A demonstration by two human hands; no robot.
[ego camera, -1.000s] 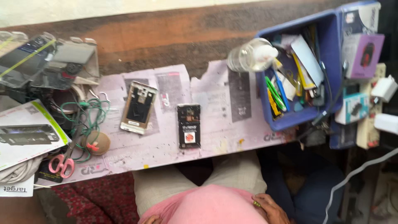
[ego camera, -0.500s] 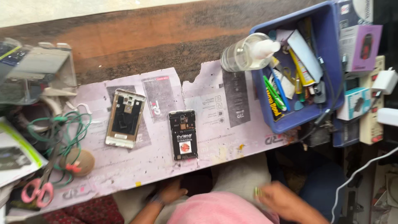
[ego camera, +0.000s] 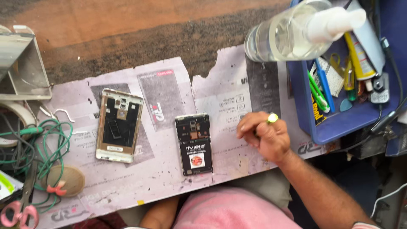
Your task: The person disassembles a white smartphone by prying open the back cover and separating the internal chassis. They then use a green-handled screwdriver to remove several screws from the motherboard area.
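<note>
**Hand beside the open phone**

Right hand [ego camera: 265, 135] rests on the paper-covered table [ego camera: 229, 97], fingers curled and holding nothing. It sits just right of the open black phone [ego camera: 194, 144]. A gold phone back [ego camera: 118, 125] lies farther left.

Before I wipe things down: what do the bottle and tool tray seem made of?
The spray bottle looks like clear glossy plastic: the liquid shows through, and the nozzle is opaque white. The tray looks like moulded blue plastic, matte with a rounded rim.
</note>
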